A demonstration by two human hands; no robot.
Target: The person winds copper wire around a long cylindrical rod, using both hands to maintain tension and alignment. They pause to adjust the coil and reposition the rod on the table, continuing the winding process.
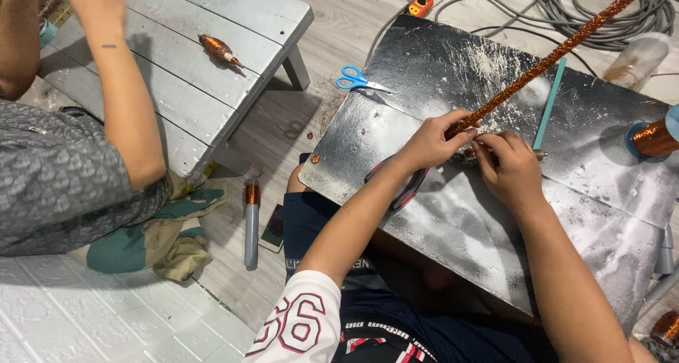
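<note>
So the person is sitting on the floor with a dark, scratched-up metal board (pixel 580 214) across their lap, dusted with white powder. Left hand (pixel 430 142) is curled closed around the near end of a long rod wrapped in copper-coloured wire (pixel 548 57); thumb and fingers pinch it right at the tip. The rod runs diagonally from there up to the far right, past the board's edge. Right hand (pixel 511 166) sits just beside the left, fingers bent and closed on something small at the rod's end, but I can't tell what exactly it's gripping.

Other stuff around: a teal strip (pixel 550 103) lies on the board just right of the rod, and a spool of copper wire (pixel 654 138) sits at the right edge. Blue-handled scissors (pixel 356 79) are on the board's far left corner. Red-handled pliers (pixel 407 190) peek out under the left wrist.

Off to the left there's a grey wooden bench (pixel 205 87) with a small copper-wound bobbin (pixel 219 50) on it, and another person's arm (pixel 124 101) reaching over it. A grey tube with copper winding (pixel 251 221) and a phone (pixel 273 227) lie on the floor.
</note>
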